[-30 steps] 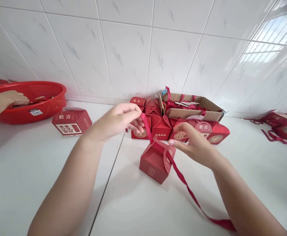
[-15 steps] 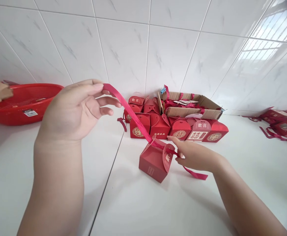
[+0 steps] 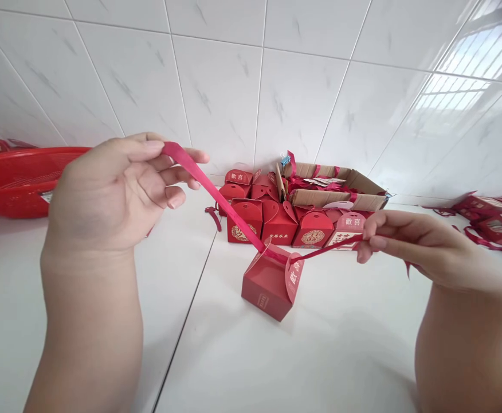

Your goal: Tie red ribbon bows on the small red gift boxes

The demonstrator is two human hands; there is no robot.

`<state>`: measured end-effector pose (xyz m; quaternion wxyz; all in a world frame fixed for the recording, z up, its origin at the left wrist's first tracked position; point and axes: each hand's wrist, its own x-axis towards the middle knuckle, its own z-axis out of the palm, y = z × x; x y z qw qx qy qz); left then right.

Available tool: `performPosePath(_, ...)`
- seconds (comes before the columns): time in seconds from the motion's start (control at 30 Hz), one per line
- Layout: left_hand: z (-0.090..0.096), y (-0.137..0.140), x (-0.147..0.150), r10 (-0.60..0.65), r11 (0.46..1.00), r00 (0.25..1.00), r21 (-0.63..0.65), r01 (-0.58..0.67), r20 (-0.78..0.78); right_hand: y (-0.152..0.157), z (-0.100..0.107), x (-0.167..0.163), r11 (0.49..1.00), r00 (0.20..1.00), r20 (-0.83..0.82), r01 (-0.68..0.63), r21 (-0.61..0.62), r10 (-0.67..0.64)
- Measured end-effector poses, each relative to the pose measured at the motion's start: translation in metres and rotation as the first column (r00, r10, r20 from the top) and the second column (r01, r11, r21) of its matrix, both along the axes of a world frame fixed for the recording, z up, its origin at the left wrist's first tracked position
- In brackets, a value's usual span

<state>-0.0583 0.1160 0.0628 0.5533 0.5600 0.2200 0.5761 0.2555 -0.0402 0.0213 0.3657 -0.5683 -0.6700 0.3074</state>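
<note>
Pinching red ribbon (image 3: 210, 186), threaded through top of dull red box (image 3: 263, 281) in front of cardboard tray (image 3: 320, 198), with left hand (image 3: 117, 192) left of tray and right hand (image 3: 423, 246) at its right front, best drawn evenly, lightly, flat, without tipping box.

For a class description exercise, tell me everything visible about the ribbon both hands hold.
This crimson ribbon is a flat, narrow, satin-looking strip. It passes through the top of the red box on the white table. One length slants up, broad side showing, to the left hand; the other, narrowed as if folded or edge-on, runs to the right hand, with a bit hanging below. No knot shows.
</note>
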Motion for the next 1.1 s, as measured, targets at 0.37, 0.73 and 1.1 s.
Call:
performPosePath(0.37,-0.007,0.012,0.032,-0.185,0.982,0.976,0.049,0.18,0.118,0.027,-0.008,-0.009,0.999,0.818,-0.574,0.037,0.016,-0.021)
performPosePath(0.73,-0.009,-0.01,0.07,-0.049,0.969,0.996,0.244,0.03,0.072,0.057,-0.002,-0.051,0.863,0.792,-0.595,0.393,0.318,-0.141)
performPosePath(1.1,-0.01,-0.022,0.07,-0.091,0.972,0.992,0.225,0.069,0.089,0.055,0.011,-0.072,0.763,0.822,-0.519,0.485,0.427,-0.232)
